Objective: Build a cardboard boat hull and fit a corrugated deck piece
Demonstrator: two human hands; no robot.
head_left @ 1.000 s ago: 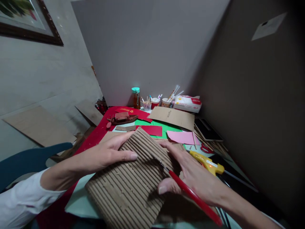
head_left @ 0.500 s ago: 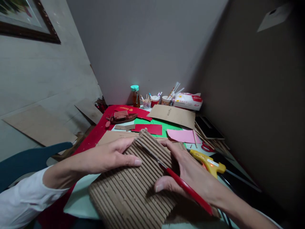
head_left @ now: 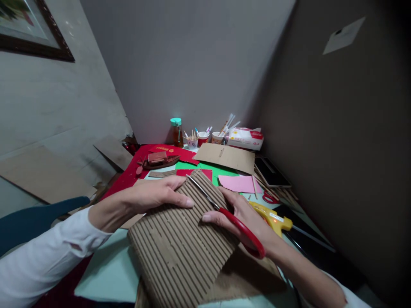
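Note:
Between my hands is a piece of corrugated cardboard with its ridges bared, tilted above the table. My left hand grips its upper left edge, thumb on top and fingers hidden behind. My right hand is closed around the red-handled scissors, with its thumb by the handle. The scissor blades lie across the ridges near the cardboard's top edge, pointing up and left toward my left hand. Whether they are parted is hard to see.
A yellow glue gun lies right of my right hand. Beyond are pink paper, a flat cardboard sheet, a small model boat, a bottle, a tissue pack and a dark tablet.
The scissors have turned, so a red handle loop now shows. My right hand and the scissors have come closer to my left hand. The view has swung slightly right.

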